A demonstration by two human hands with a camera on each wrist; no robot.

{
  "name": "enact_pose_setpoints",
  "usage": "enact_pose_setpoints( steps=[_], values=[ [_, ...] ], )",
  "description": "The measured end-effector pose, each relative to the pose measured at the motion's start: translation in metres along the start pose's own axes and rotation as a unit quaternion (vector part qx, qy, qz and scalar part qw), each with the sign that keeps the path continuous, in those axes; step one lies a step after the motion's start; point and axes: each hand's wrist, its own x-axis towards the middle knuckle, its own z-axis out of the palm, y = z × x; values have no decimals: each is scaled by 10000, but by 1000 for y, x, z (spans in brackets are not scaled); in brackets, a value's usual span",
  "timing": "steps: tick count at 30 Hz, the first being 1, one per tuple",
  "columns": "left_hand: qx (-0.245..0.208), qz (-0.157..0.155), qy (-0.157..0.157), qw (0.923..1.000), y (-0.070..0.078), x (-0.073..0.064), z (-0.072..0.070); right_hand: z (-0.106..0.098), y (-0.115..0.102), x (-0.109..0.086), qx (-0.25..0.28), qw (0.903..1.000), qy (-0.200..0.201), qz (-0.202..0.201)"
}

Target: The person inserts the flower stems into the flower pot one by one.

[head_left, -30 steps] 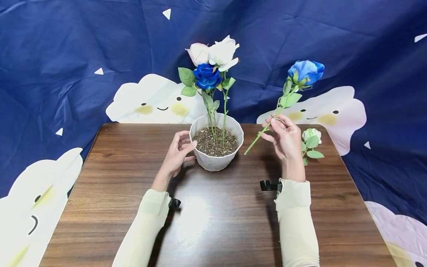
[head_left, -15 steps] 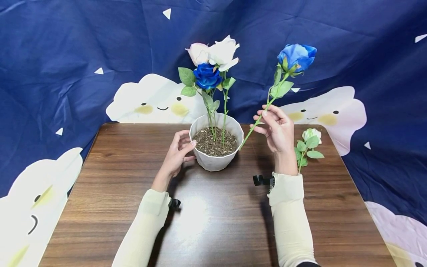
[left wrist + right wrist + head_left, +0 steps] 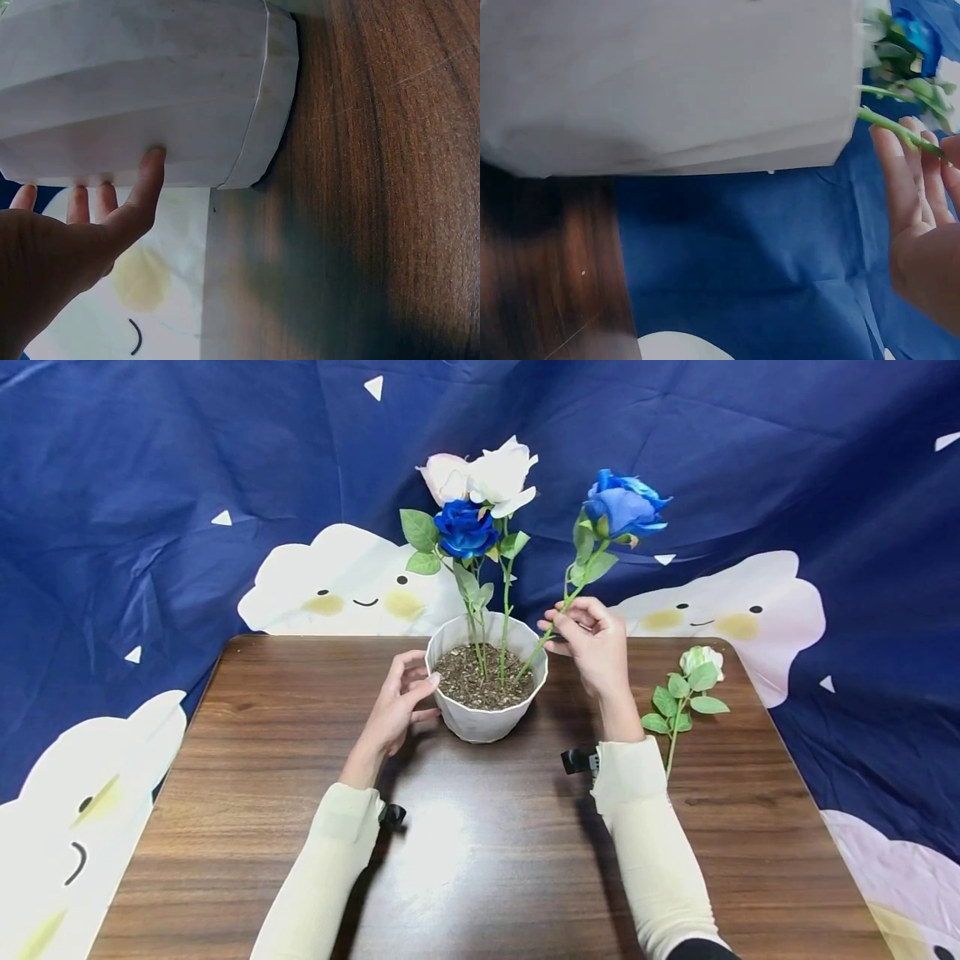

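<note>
My left hand (image 3: 393, 710) is at the left side of a white faceted flower pot (image 3: 483, 725), its thumb at the rim. In the left wrist view, spread fingers (image 3: 144, 191) touch the pot's outer wall. Over on the right, my right hand (image 3: 596, 647) pinches the green stem of a blue artificial rose (image 3: 626, 508). That rose leans right, and its stem's lower end is inside the pot at the soil (image 3: 480, 687). Also standing in the soil are a darker blue rose (image 3: 467, 531), a white rose (image 3: 504, 477) and a pale pink rose (image 3: 446, 481).
A white-green rose (image 3: 701, 664) with leaves lies on the wooden table (image 3: 465, 860), right of my right forearm. Behind the table hangs a dark blue cloth (image 3: 225, 460) printed with smiling clouds.
My right hand has moved left with the blue rose. Its stem end has gone from outside the pot to inside the rim at the soil. My left hand stays at the pot.
</note>
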Motion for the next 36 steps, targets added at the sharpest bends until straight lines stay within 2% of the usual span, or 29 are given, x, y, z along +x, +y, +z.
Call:
enact_pose_setpoints(
  steps=[5,14,27,36],
  values=[
    [-2,21,12,10000,1,0,0,4,7,2,-363,9992,-112,145],
    [19,10,13,10000,1,-1,1,8,12,6,-900,9956,-201,175],
    [23,-9,-14,10000,0,-1,1,12,19,14,-1414,9894,-227,262],
    [39,4,-7,10000,2,-2,2,16,17,14,-1677,9843,-461,305]
  ],
)
